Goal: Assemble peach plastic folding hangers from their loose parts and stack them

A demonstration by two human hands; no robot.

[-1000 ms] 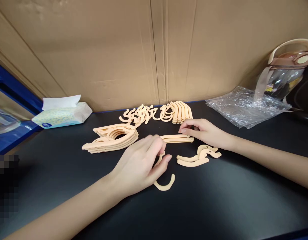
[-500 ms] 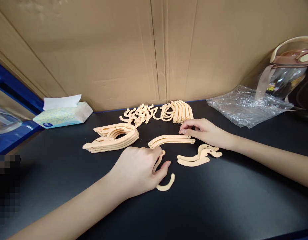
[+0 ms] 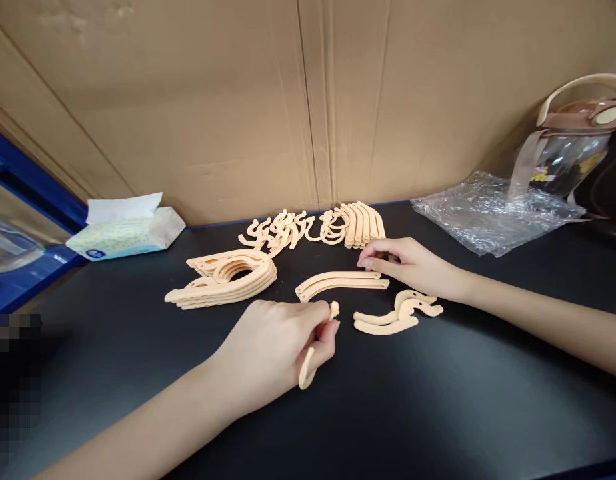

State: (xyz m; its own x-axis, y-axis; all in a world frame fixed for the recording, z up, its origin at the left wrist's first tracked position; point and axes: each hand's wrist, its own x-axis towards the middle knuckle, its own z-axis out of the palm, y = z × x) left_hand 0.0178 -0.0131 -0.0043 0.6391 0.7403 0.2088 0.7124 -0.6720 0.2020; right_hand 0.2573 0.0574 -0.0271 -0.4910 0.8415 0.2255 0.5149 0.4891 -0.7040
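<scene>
Blue framing (image 3: 58,200) shows at ten o'clock, reckoned from the left hand (image 3: 278,347). A tissue pack (image 3: 128,233) lies in the same direction, near the cardboard wall (image 3: 213,120), probably pushed back so the reach stays free. Nearer, between ten and eleven, sits a stack of shaped pieces (image 3: 233,287), laid one on another, perhaps to save room and hold their outlines matched.

The left hand pinches a peach hook piece (image 3: 306,373) between thumb and bent fingers, its knobby end poking out at two o'clock and its curve below the thumb; such a grip likely leaves both ends free. At twelve lies a heap of hooks (image 3: 288,230), loosely tangled, seemingly a supply.

Two curved strips (image 3: 341,276) nest side by side at two o'clock; behind them stands a neat row of strips (image 3: 363,223). Two notched pieces (image 3: 388,327) overlap towards three. The right hand (image 3: 413,267) rests curled by the strips' far ends, maybe to steady them; whether its fingertips meet or touch the strips, I cannot tell. Clear film (image 3: 488,220) and a bottle (image 3: 563,163) sit beyond, at two.
</scene>
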